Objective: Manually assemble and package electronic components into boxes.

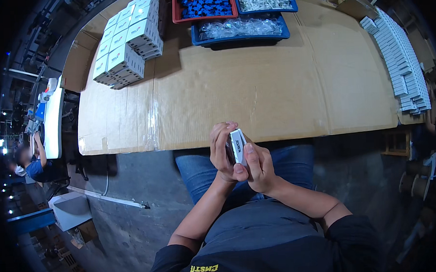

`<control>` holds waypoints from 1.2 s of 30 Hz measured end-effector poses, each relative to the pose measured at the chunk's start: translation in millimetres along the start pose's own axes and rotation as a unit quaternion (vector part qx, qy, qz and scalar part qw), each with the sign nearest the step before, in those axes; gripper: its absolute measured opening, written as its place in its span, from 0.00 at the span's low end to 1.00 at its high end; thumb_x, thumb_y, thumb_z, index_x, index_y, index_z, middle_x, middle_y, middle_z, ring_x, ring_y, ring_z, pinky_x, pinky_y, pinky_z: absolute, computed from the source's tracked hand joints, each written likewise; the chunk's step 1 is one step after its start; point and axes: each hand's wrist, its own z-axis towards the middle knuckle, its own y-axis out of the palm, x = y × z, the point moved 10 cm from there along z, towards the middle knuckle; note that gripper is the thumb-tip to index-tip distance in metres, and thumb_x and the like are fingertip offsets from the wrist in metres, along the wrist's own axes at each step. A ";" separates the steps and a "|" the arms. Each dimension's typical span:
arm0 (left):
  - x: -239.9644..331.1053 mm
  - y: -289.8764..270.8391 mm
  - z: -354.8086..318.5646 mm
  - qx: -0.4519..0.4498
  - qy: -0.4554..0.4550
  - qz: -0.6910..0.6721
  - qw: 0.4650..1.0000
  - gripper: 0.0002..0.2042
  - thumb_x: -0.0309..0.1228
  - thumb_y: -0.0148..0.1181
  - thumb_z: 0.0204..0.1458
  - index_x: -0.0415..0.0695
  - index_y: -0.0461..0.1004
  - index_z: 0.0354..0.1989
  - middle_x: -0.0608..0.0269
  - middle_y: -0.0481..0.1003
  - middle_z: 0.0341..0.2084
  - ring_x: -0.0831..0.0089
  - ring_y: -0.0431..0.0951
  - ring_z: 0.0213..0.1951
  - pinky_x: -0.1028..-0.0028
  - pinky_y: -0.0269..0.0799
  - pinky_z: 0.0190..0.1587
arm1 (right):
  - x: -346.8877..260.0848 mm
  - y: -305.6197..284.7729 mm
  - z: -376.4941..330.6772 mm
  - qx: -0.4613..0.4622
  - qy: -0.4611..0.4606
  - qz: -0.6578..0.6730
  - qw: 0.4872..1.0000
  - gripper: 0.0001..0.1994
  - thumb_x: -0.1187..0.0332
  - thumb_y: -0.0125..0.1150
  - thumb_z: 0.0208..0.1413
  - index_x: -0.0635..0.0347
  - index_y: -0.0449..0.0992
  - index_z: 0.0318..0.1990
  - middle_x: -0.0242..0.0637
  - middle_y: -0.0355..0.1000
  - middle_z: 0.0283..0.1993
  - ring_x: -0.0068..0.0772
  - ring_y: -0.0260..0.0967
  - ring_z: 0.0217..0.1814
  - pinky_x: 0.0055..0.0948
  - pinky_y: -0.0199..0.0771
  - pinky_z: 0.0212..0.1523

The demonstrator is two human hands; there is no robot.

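Between my hands, just off the table's front edge and above my lap, is a small white box (238,144) with dark print on its narrow side. My left hand (222,148) wraps round its left side, the fingers curled over the far end and the thumb at the near end. On the right side, my right hand (260,167) is closed against the box, its thumb pressed to the edge. Most of the box's broad faces are hidden by my fingers.
Stacked white boxes (124,40) stand at the table's back left. Behind the middle are a red bin (205,19) of blue parts, a blue bin (269,10) of pale parts and a blue bin (243,39) of clear bags. Small white boxes (402,60) line the right edge. A person (40,165) sits far left.
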 end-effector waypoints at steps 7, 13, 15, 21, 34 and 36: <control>-3.1 -0.8 -2.7 0.003 0.001 -0.012 1.000 0.37 0.54 0.47 0.55 0.24 0.71 0.53 0.35 0.76 0.46 0.44 0.78 0.49 0.51 0.76 0.52 | 6.7 -0.5 0.7 0.000 0.005 0.007 1.000 0.28 0.55 0.35 0.78 0.69 0.64 0.72 0.45 0.79 0.46 0.31 0.75 0.46 0.30 0.75 0.50; -32.9 13.8 0.7 -0.073 -0.126 -0.069 0.987 0.56 0.73 0.48 0.54 0.24 0.58 0.70 0.36 0.70 0.59 0.48 0.71 0.59 0.54 0.67 0.63 | 4.0 -1.7 19.9 -0.028 0.037 0.079 0.996 0.31 0.52 0.33 0.77 0.69 0.58 0.75 0.51 0.61 0.73 0.41 0.58 0.77 0.35 0.52 0.76; -36.8 16.8 2.7 -0.096 -0.126 -0.063 0.985 0.57 0.73 0.48 0.55 0.24 0.54 0.72 0.36 0.67 0.62 0.49 0.69 0.61 0.55 0.66 0.64 | 2.1 -8.3 27.3 -0.039 0.022 0.060 0.997 0.31 0.53 0.34 0.77 0.70 0.57 0.75 0.51 0.59 0.74 0.42 0.57 0.77 0.35 0.53 0.76; -49.3 25.8 -11.0 -0.032 -0.366 -0.279 0.887 0.53 0.74 0.47 0.57 0.45 0.45 0.80 0.52 0.66 0.62 0.62 0.67 0.65 0.61 0.65 0.67 | -8.1 -24.4 31.1 -0.102 0.010 -0.142 0.985 0.41 0.54 0.69 0.57 0.57 0.62 0.76 0.50 0.55 0.75 0.48 0.60 0.74 0.42 0.64 0.71; -42.7 65.9 -62.3 -0.116 -0.644 -0.396 0.645 0.38 0.66 0.32 0.68 0.45 0.61 0.71 0.55 0.75 0.57 0.62 0.79 0.56 0.65 0.81 0.53 | -24.5 -43.9 38.7 -0.085 -0.275 -0.307 0.907 0.42 0.46 0.75 0.49 0.63 0.72 0.67 0.51 0.63 0.71 0.58 0.66 0.70 0.49 0.69 0.68; -40.7 72.7 -77.4 -0.160 -0.663 -0.392 0.617 0.38 0.66 0.33 0.68 0.43 0.62 0.69 0.54 0.76 0.54 0.64 0.81 0.52 0.66 0.82 0.50 | -22.4 -47.9 36.8 -0.076 -0.289 -0.290 0.909 0.42 0.44 0.74 0.50 0.65 0.71 0.67 0.52 0.64 0.70 0.58 0.67 0.69 0.49 0.69 0.68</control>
